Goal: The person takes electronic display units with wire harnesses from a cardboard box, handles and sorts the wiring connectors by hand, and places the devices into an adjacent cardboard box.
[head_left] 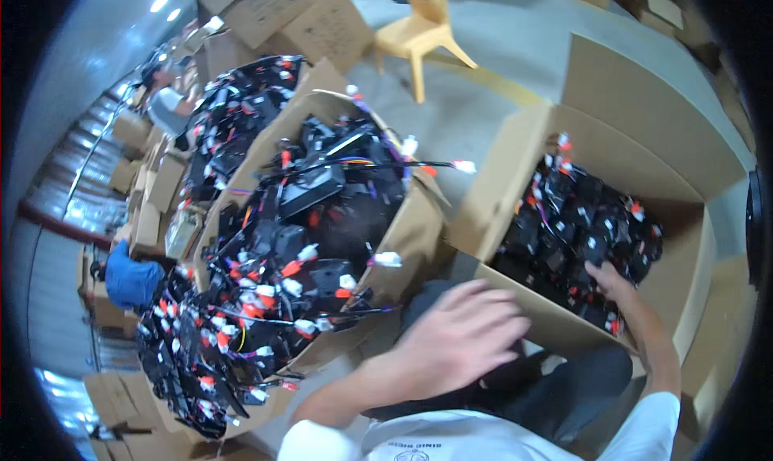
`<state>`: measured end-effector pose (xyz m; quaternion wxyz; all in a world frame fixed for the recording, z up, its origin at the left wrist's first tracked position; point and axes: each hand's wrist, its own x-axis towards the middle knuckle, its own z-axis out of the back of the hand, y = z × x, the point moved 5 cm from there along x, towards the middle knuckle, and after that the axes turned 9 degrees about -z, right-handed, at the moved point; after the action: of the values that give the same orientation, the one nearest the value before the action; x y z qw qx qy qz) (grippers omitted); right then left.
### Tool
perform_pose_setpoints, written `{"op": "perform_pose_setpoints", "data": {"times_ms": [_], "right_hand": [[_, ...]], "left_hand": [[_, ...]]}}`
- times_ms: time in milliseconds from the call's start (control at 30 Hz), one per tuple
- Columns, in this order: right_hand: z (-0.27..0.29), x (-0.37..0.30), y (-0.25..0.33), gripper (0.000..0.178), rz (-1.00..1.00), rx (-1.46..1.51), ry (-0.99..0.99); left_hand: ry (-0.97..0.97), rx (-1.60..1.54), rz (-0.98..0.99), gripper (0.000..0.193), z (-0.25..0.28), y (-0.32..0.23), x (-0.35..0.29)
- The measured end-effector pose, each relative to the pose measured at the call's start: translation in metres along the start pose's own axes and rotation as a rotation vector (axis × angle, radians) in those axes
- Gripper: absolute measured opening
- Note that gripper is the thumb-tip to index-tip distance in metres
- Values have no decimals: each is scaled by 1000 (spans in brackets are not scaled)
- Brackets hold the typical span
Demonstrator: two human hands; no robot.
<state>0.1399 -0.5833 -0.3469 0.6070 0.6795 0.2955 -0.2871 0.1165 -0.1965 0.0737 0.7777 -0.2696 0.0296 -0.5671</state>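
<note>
My left hand hovers over my lap, between the two boxes, its fingers stretched out and nothing seen in it. My right hand reaches down into the open cardboard box on the right. Its fingers are bent against a black electronic unit there and seem to grip it, though they are partly hidden. Around it lie more black units with cables and red and white connectors. On my left, a large carton is heaped with similar black units, their wires and plugs hanging over the rim.
Another heap of wired black units lies beyond the left carton. A yellow plastic chair stands on the floor ahead. Cardboard boxes are stacked at the back left. Two other people, one in a blue top, are at the far left.
</note>
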Motion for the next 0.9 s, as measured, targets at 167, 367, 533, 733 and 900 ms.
{"op": "perform_pose_setpoints", "data": {"times_ms": [167, 367, 533, 733, 900], "right_hand": [[61, 24, -50, 50, 78, -634, -269], [65, -22, 8, 46, 230, -870, -497], [-74, -166, 132, 43, 450, -798, -403], [-281, -340, 306, 79, 1019, -14, 70], [-365, -361, 302, 50, 639, -390, 197]], "left_hand": [[-344, 266, 681, 30, 172, 70, -130], [88, 770, 567, 52, 197, 269, -182], [16, 549, 625, 32, 242, 275, -154], [129, -166, 454, 48, 277, 82, -46], [199, -246, 89, 37, 199, 47, -74]]}}
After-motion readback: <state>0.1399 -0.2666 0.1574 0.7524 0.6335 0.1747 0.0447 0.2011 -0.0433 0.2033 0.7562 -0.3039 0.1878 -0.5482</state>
